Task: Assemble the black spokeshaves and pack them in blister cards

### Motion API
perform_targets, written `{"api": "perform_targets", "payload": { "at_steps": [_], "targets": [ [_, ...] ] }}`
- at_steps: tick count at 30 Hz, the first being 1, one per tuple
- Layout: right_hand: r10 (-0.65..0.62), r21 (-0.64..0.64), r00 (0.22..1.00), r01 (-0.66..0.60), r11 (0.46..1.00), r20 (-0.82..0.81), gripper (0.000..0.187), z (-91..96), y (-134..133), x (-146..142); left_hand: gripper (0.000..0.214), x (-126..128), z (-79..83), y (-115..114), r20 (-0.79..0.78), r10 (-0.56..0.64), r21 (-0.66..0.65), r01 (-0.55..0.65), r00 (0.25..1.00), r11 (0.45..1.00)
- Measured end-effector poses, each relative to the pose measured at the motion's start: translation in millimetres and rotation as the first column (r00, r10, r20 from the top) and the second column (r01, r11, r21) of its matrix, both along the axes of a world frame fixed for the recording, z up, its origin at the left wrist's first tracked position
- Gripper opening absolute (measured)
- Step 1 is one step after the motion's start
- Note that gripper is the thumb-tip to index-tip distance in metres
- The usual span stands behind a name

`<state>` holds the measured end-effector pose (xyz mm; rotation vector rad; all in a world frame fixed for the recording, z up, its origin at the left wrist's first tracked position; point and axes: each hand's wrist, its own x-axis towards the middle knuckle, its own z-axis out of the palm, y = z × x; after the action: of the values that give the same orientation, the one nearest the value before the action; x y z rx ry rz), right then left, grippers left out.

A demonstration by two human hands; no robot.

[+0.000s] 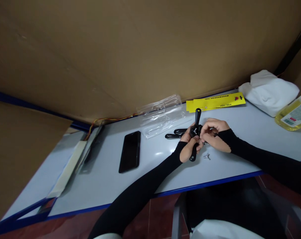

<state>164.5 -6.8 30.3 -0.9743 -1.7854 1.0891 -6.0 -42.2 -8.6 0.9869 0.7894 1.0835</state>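
Observation:
My left hand (188, 148) is wrapped round the middle of a black spokeshave (197, 117), which is held nearly upright above the table with one handle pointing to the wall. Close against its right side, my right hand (215, 132) has its fingers curled together at the tool's body; whatever they pinch is hidden. More black spokeshave handles (174, 136) lie on the table just left of my left hand. Below my right hand rests a small metal wing screw (207, 156), and other small metal pieces show partly under that hand.
Clear plastic blister packs (162, 116) and yellow spokeshave cards (216, 102) lie along the wall. A black phone (130, 151) is to the left. At the right stand a white cloth bundle (270, 89) and a bottle of yellow liquid (295, 113). The table has a blue edge (210, 184).

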Motion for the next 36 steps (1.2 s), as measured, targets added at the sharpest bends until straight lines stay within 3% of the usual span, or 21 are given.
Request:
{"api": "perform_targets", "payload": {
  "at_steps": [2, 4, 7, 9, 12, 14, 17, 18, 21, 23, 25, 28, 29, 30, 32, 34, 36],
  "targets": [
    [-0.077, -0.064, 0.997, 0.076, 0.995, -0.002, 0.021, 2.6, 0.9, -0.2, 0.091, 0.3, 0.3, -0.2, 0.019, 0.001, 0.004, -0.001, 1.000, 1.000],
    [-0.044, -0.162, 0.999, 0.039, 0.986, -0.025, 0.033, 3.9, 2.1, -0.2, 0.091, 0.6, 0.8, -0.6, 0.016, 0.007, 0.010, -0.007, 1.000, 1.000],
    [0.158, -0.255, 0.975, -0.193, 0.947, -0.154, 0.009, 4.1, 2.9, 1.0, 0.090, 0.9, 1.8, -0.8, 0.006, 0.014, 0.014, -0.014, 1.000, 1.000],
    [0.200, -0.230, 0.961, -0.242, 0.943, -0.191, 0.013, 3.2, 2.5, 2.1, 0.090, 0.7, 2.0, -0.5, 0.013, 0.007, 0.008, -0.007, 1.000, 1.000],
    [0.044, -0.154, 0.994, -0.059, 0.986, -0.098, 0.006, 0.5, 0.9, 2.1, 0.090, 0.0, 1.1, 0.3, 0.014, 0.001, 0.005, -0.001, 1.000, 1.000],
    [-0.002, -0.131, 0.999, -0.003, 0.991, -0.036, 0.020, -1.4, -0.2, 1.2, 0.088, -0.2, 0.7, 0.4, 0.006, 0.011, 0.009, -0.011, 1.000, 1.000],
    [0.122, -0.152, 0.992, -0.127, 0.980, -0.046, 0.005, -2.7, -0.9, -0.1, 0.083, 0.5, 1.0, 0.2, -0.011, 0.030, 0.012, -0.030, 1.000, 0.999],
    [0.144, -0.151, 0.988, -0.152, 0.977, -0.063, 0.009, -2.5, -0.9, -0.4, 0.082, 0.8, 1.1, 0.2, -0.011, 0.034, 0.012, -0.034, 0.999, 0.999],
    [0.052, -0.130, 0.996, -0.060, 0.990, -0.068, 0.003, -1.0, -0.2, -0.6, 0.087, 1.3, 0.4, 0.4, 0.011, 0.025, 0.017, -0.026, 1.000, 1.000],
    [-0.016, -0.152, 0.998, 0.007, 0.988, -0.059, 0.023, 0.4, 0.6, -0.2, 0.089, 0.5, -1.0, 0.4, 0.018, 0.017, 0.021, -0.017, 1.000, 1.000],
    [0.041, -0.221, 0.996, -0.058, 0.974, -0.082, 0.032, 1.9, 1.2, 0.7, 0.088, -0.7, -2.3, 0.0, -0.004, 0.023, 0.021, -0.023, 1.000, 1.000],
    [0.231, -0.270, 0.956, -0.275, 0.923, -0.182, 0.006, 3.9, 1.3, 2.2, 0.085, -1.7, -3.1, -0.4, -0.053, 0.042, 0.010, -0.042, 0.998, 0.999],
    [0.251, -0.257, 0.948, -0.296, 0.920, -0.195, 0.014, 4.3, 1.0, 2.4, 0.084, -1.5, -3.0, -0.4, -0.054, 0.045, 0.005, -0.045, 0.998, 0.999],
    [0.231, -0.238, 0.954, -0.274, 0.932, -0.192, 0.016, 4.6, 0.6, 2.4, 0.084, -1.1, -2.8, -0.3, -0.044, 0.044, 0.003, -0.044, 0.998, 0.999],
    [0.120, -0.204, 0.982, -0.148, 0.968, -0.143, 0.002, 4.4, -0.2, 2.1, 0.085, -0.1, -2.0, 0.0, -0.014, 0.034, 0.009, -0.034, 0.999, 0.999],
    [0.056, -0.183, 0.995, -0.070, 0.981, -0.081, 0.022, 3.6, -0.9, 1.7, 0.085, 0.9, -0.8, 0.0, 0.000, 0.027, 0.020, -0.027, 1.000, 0.999],
    [0.091, -0.149, 0.995, -0.096, 0.984, -0.038, 0.018, 2.6, -1.4, 1.7, 0.084, 1.4, 0.8, -0.2, -0.005, 0.035, 0.021, -0.035, 0.999, 0.999]
  ]
}}
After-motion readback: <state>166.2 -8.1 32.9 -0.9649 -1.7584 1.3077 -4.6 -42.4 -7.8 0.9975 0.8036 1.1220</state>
